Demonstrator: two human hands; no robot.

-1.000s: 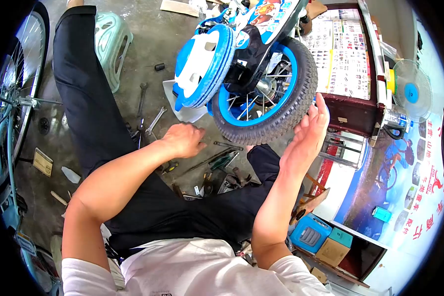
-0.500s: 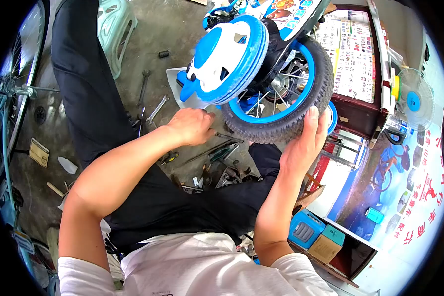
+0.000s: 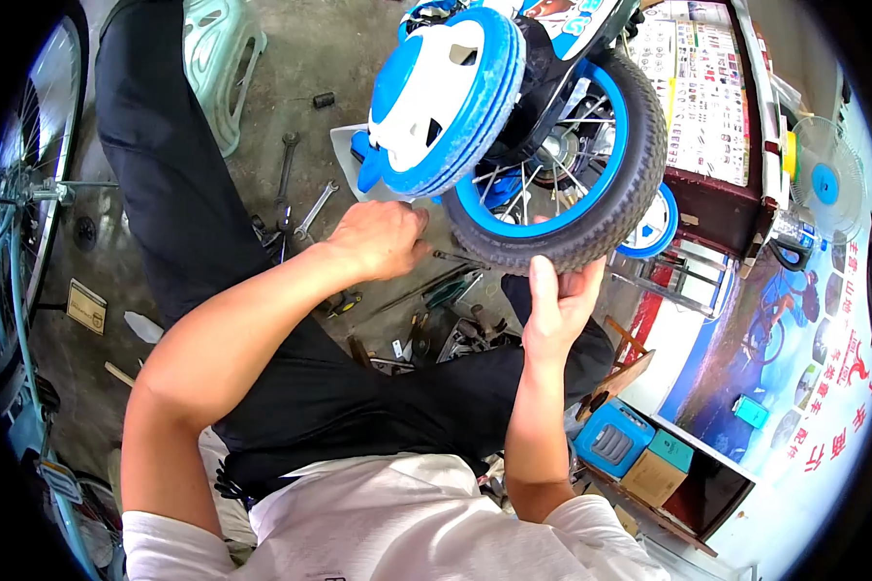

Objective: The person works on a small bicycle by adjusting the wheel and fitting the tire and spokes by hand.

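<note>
A small child's bicycle leans into the upper middle of the head view, its black knobbly tyre point(image 3: 639, 155) on a blue rim point(image 3: 513, 229). My right hand point(image 3: 562, 305) grips this tyre at its lower edge, with the thumb on the tread and the fingers partly hidden behind. A blue-and-white training wheel point(image 3: 446, 107) stands in front of the spoked wheel. Just below it, my left hand point(image 3: 383, 240) is closed in a fist; whatever it may hold is hidden. A second blue-and-white training wheel point(image 3: 654, 225) shows behind the tyre.
Spanners point(image 3: 317, 210) lie on the concrete floor left of my left hand. Pliers point(image 3: 451, 290) and loose tools lie between my legs. A pale green stool point(image 3: 225, 77) stands at upper left, another bicycle point(image 3: 29, 194) at far left. A cabinet point(image 3: 712, 208) and fan point(image 3: 824, 184) stand right.
My right hand has slid down and left along the tyre, from its right side to its lower edge. The left hand stays closed, near the same place. The view has shifted slightly.
</note>
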